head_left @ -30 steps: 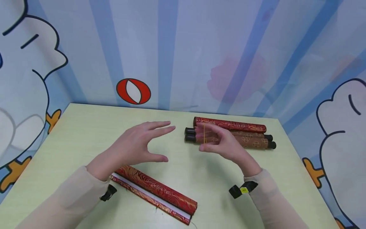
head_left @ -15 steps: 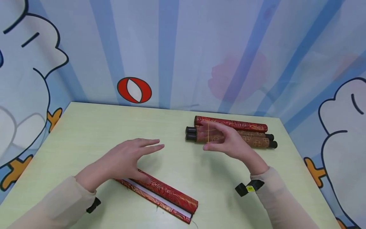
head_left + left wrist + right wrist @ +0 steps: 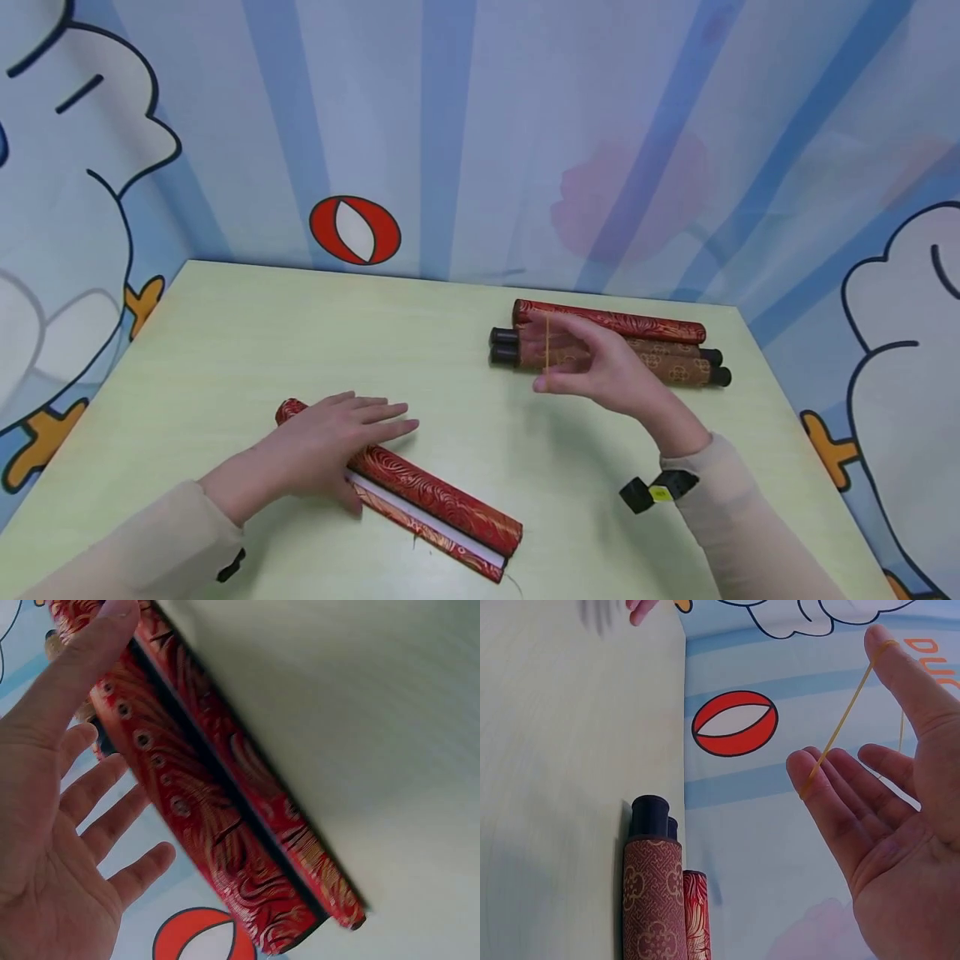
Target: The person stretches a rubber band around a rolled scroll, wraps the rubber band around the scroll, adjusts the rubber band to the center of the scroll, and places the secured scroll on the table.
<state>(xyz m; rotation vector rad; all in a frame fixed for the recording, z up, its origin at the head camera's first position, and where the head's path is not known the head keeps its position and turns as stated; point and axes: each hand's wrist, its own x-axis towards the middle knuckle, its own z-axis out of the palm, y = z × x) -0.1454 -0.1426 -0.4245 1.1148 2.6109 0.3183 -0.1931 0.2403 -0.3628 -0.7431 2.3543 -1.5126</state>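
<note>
A red and gold patterned scroll (image 3: 450, 500), rolled up with a white strip showing between the roll and its edge rod, lies slanted at the table's front. My left hand (image 3: 322, 450) spreads over its far-left part, fingers extended past the roll and thumb on the near side. In the left wrist view the thumb overlaps the scroll (image 3: 217, 817), while the fingers stand apart from it. My right hand (image 3: 607, 371) is raised with thumb and fingers spread. A thin yellow rubber band (image 3: 847, 712) is stretched between its thumb and fingers.
At the back right of the pale table (image 3: 300, 333), two brown patterned scrolls (image 3: 675, 369) with black end knobs lie beside another red scroll (image 3: 637, 323). A cartoon-printed backdrop (image 3: 480, 150) rises behind the table.
My left hand has come down and toward the left, from above the table to over the red scroll. The right hand keeps the rubber band stretched and has barely shifted.
</note>
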